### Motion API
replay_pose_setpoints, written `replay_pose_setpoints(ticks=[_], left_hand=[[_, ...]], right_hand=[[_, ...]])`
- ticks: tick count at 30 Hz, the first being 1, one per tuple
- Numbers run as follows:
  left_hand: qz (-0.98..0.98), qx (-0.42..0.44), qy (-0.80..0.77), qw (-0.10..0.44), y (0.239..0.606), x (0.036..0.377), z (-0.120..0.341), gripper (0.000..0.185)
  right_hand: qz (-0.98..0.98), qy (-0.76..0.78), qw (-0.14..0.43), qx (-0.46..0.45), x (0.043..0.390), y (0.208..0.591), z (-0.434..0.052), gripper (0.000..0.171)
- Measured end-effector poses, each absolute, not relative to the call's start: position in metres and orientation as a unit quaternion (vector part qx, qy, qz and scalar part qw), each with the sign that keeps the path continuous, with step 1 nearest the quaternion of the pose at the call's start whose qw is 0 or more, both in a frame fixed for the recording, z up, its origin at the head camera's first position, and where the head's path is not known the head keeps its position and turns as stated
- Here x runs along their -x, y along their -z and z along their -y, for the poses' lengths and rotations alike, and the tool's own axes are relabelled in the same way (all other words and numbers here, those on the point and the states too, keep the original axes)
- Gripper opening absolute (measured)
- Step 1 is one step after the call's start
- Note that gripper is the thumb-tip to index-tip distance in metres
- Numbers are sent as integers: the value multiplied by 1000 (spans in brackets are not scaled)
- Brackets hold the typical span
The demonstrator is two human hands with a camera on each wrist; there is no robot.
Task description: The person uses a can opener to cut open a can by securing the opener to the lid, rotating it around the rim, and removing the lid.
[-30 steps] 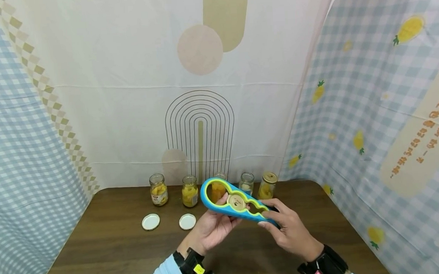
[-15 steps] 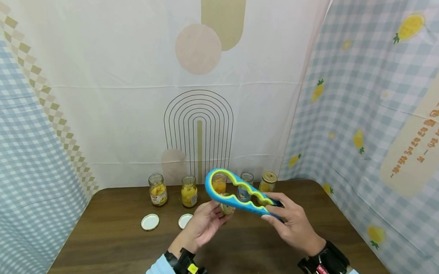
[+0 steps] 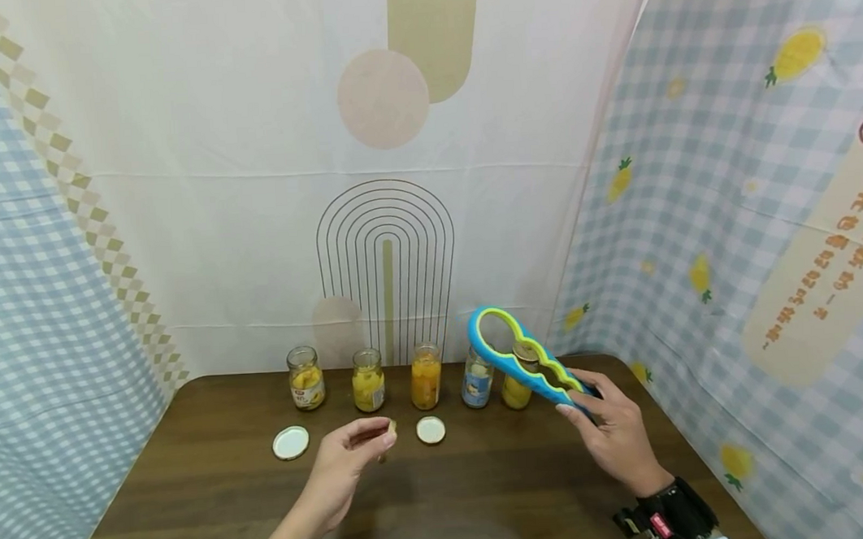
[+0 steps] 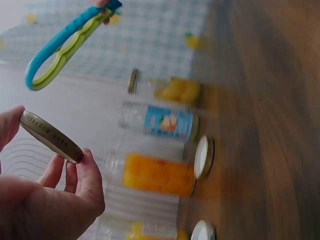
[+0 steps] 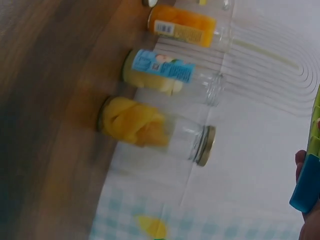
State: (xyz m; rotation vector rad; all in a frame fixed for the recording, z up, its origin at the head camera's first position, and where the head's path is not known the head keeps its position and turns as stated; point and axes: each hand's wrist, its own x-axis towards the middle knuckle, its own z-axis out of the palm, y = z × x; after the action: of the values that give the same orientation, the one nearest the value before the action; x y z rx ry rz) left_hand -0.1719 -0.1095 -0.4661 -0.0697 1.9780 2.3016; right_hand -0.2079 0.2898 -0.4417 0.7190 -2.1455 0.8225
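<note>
My left hand (image 3: 333,478) pinches a gold jar lid (image 4: 50,136) by its rim between thumb and fingertips, above the table. In the head view only a sliver of this lid shows. My right hand (image 3: 619,435) grips the handle end of a blue and green jar opener (image 3: 506,365), its looped end pointing up and left. The opener overlaps the rightmost jar (image 5: 135,122), which holds yellow fruit and wears a gold lid (image 5: 205,146). Beside that jar stands an uncapped jar with a blue label (image 3: 477,387).
Further left along the back stand uncapped jars: one of orange fruit (image 3: 426,380) and two of yellow fruit, the middle jar (image 3: 368,384) and the end jar (image 3: 306,382). Upturned lids (image 3: 291,443) lie in front on the brown table (image 3: 194,493). Cloth hangs behind and at both sides.
My left hand has drawn the gold lid out from beneath the opener and moved left and down. My right hand has carried the opener to the right.
</note>
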Motion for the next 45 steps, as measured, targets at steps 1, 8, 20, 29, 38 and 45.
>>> replay_pose_setpoints(ticks=[1, 8, 20, 29, 38, 45], left_hand=[[-660, 27, -750, 44, 466, 169, 112, 44], [-687, 18, -726, 19, 463, 158, 114, 45], [-820, -153, -550, -44, 481, 169, 65, 42], [-917, -249, -311, 18, 498, 218, -1, 42], [-932, -266, -246, 17, 550, 278, -46, 25], [-945, -251, -208, -9, 592, 315, -60, 35]], right_hand=[[833, -317, 362, -273, 207, 443, -292, 33], [833, -320, 368, -261, 206, 448, -297, 35], [831, -325, 366, -265, 206, 447, -295, 34], [812, -348, 381, -274, 208, 443, -294, 35], [806, -362, 383, -271, 209, 442, -291, 35], [812, -358, 381, -258, 205, 446, -290, 34]])
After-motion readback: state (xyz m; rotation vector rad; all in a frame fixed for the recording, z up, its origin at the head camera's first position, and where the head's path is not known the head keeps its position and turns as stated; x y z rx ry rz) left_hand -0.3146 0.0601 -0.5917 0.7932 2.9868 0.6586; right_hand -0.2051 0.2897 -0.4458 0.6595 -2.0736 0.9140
